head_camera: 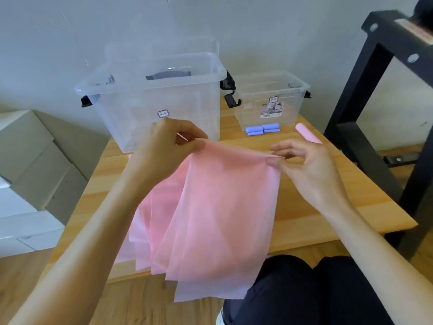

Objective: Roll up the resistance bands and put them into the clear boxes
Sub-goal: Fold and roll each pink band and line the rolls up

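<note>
A wide pink resistance band (218, 214) hangs unrolled in front of me, above the wooden table (328, 202). My left hand (168, 146) pinches its top left corner and my right hand (309, 167) pinches its top right corner, holding the top edge stretched flat. More pink bands (143, 221) lie in a pile underneath on the table. A large clear box (154, 95) stands at the back, a small clear box (269, 99) to its right. Several rolled blue bands (262, 129) and one rolled pink band (307, 135) lie in front of the small box.
A black metal frame (365, 95) stands at the table's right side. White cartons (28, 174) are stacked on the left. My dark trouser legs (304, 292) are at the bottom right, over a wooden floor.
</note>
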Demonstrator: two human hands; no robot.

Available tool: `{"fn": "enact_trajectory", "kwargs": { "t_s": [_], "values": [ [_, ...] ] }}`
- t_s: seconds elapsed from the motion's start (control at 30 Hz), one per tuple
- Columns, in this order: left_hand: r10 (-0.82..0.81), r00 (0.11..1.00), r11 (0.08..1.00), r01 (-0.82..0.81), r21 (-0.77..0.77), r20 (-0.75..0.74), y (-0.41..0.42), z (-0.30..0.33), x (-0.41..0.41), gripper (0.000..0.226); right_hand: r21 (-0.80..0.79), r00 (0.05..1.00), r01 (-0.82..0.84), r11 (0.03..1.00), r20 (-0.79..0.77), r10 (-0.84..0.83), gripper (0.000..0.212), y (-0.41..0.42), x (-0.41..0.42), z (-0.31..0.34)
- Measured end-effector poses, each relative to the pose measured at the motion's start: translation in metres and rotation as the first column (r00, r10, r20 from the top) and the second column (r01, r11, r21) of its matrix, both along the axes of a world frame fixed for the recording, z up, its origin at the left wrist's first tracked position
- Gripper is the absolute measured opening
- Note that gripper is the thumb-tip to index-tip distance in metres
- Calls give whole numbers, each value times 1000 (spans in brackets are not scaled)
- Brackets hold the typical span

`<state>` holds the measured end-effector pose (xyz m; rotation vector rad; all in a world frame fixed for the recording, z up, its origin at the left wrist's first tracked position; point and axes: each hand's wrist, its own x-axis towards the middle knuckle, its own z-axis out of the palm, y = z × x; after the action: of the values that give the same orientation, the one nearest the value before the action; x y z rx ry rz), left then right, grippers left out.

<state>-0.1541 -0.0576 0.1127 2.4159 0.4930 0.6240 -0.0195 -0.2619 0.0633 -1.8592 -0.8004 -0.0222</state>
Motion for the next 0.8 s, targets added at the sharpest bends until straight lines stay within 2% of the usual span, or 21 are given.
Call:
{"fn": "enact_trajectory", "kwargs": {
  "t_s": [0.23,0.43,0.57,0.8],
  "values": [
    [-114,986,990,103,93,123,-46,53,-15,12,101,997,-15,995,79,7,14,-57,-16,54],
    [-239,918,966,257,-14,316,-80,82,-20,16,207,987,-47,977,161,13,4,-100,-30,94],
    [-239,871,952,298,-75,430,-94,90,-17,14,249,970,-49,967,243,-13,12,-121,-29,112],
    [-327,797,907,416,-68,507,-111,98,-10,24,254,977,-37,966,211,-18,16,-145,-21,135]
  ]
}}
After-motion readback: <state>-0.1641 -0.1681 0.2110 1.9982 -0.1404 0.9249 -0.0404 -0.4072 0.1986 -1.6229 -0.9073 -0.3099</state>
